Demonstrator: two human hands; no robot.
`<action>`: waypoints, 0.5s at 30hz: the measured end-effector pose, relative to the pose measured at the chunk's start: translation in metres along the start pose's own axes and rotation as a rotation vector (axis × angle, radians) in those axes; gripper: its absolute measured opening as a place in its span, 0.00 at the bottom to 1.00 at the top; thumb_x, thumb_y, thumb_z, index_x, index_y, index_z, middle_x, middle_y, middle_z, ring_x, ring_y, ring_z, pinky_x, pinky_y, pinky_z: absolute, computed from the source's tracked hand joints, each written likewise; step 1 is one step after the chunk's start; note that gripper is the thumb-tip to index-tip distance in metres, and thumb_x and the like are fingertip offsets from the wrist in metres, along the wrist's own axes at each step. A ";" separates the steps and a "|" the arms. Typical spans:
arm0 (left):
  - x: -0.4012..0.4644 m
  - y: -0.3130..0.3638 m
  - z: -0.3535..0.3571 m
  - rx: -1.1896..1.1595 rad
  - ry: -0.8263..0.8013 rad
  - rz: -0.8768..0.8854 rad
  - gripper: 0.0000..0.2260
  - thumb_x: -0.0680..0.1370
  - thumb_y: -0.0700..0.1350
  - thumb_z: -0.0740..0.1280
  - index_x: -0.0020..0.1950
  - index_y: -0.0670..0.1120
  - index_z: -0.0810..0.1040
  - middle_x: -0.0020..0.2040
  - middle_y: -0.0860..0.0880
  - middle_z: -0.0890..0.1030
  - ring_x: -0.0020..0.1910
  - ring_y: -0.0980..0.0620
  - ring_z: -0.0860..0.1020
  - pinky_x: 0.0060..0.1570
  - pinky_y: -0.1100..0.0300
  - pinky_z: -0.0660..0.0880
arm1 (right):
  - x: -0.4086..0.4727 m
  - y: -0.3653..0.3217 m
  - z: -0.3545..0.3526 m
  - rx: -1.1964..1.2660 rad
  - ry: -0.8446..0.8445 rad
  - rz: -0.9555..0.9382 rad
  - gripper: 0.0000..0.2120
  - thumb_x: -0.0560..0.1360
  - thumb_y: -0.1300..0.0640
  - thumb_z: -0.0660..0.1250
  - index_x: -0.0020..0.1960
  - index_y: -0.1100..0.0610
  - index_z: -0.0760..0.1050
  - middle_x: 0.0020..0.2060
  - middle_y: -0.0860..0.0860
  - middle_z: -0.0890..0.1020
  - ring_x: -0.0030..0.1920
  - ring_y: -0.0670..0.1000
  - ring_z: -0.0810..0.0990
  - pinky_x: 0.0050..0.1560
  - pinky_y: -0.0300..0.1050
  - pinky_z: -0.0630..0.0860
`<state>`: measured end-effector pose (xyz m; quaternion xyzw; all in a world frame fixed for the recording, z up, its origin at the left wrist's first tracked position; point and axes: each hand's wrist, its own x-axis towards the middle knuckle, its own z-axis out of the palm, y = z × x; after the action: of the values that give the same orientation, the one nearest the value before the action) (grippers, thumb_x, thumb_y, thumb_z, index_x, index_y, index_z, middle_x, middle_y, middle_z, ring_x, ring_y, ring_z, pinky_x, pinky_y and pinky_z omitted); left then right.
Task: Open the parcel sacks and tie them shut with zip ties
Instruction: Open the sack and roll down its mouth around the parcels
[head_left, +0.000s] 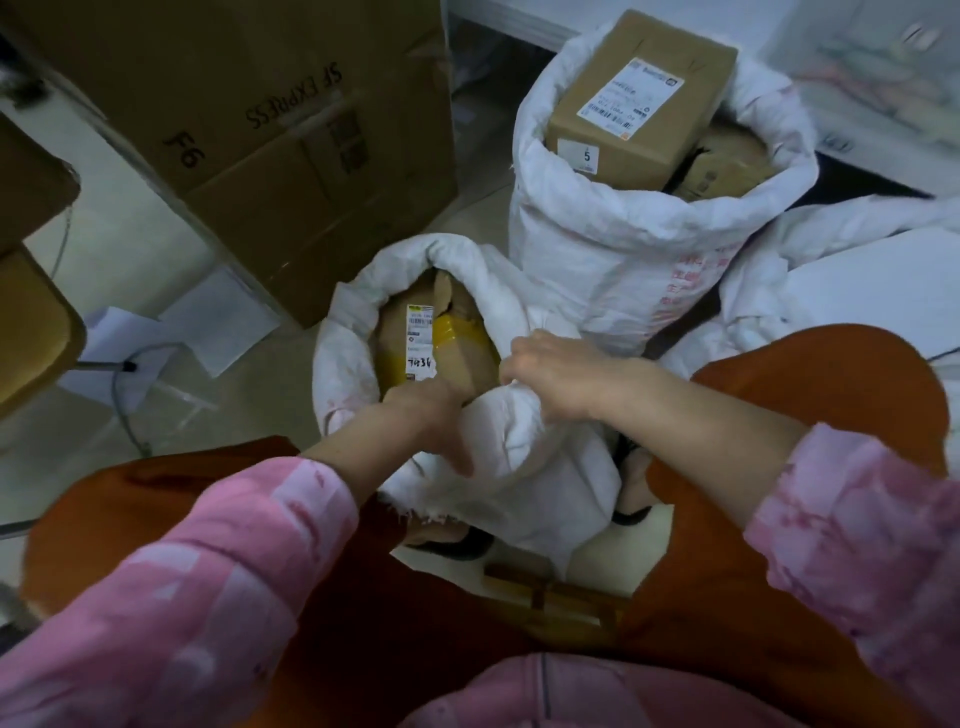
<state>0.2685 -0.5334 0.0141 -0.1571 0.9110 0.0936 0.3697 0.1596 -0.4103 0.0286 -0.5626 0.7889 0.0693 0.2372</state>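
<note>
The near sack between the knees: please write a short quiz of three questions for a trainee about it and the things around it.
1. True or false: the near sack is already tied shut.
2. Which hands grip its gathered cloth? A) left hand only B) right hand only C) both
3. What number is on the small label of the top box in the far sack?

Key: 1 false; 2 C; 3 five.
</note>
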 end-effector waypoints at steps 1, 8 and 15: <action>-0.005 0.003 0.005 0.015 -0.018 0.006 0.27 0.64 0.58 0.76 0.58 0.49 0.74 0.50 0.50 0.78 0.52 0.48 0.78 0.49 0.56 0.76 | -0.002 -0.004 0.007 -0.032 0.021 -0.022 0.24 0.71 0.69 0.66 0.63 0.53 0.70 0.56 0.52 0.69 0.59 0.54 0.68 0.41 0.45 0.65; -0.020 0.016 0.027 0.175 0.284 0.028 0.09 0.77 0.44 0.62 0.56 0.46 0.75 0.53 0.45 0.80 0.52 0.45 0.79 0.45 0.54 0.75 | -0.007 -0.023 0.026 -0.197 0.084 -0.132 0.13 0.73 0.61 0.67 0.57 0.57 0.73 0.55 0.52 0.74 0.59 0.54 0.70 0.41 0.44 0.62; -0.029 0.007 0.008 0.012 0.753 0.061 0.09 0.65 0.31 0.70 0.41 0.40 0.76 0.40 0.41 0.78 0.34 0.40 0.79 0.28 0.55 0.68 | -0.004 -0.019 -0.001 -0.226 0.533 0.000 0.10 0.63 0.69 0.70 0.43 0.63 0.76 0.32 0.59 0.80 0.34 0.58 0.81 0.31 0.44 0.59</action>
<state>0.2904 -0.5184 0.0293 -0.1511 0.9879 0.0347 0.0067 0.1775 -0.4142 0.0344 -0.5837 0.8108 0.0068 -0.0426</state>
